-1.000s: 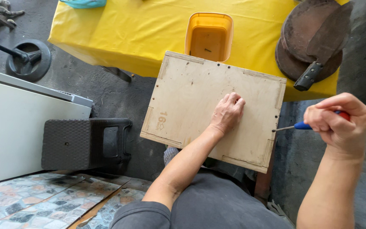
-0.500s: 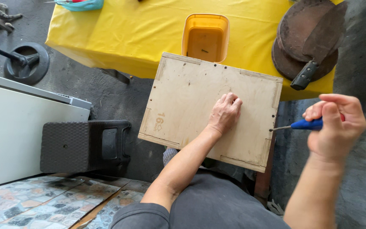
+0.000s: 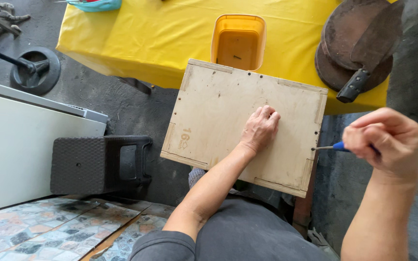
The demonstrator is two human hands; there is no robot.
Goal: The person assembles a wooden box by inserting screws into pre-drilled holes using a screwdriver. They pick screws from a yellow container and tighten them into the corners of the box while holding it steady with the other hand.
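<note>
Screwdriver (image 3: 332,147) tip newly against box (image 3: 218,111)

A yellow tub (image 3: 238,42) and brown cleaver (image 3: 364,53) rest on the yellow table (image 3: 136,38); a black stool (image 3: 93,164) stands below.

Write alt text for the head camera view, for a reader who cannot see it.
Seen from above, a person's left hand presses flat on a plywood box while the right hand drives a blue-handled screwdriver into its right edge. Beyond lie a yellow-covered table with an orange tub.
</note>
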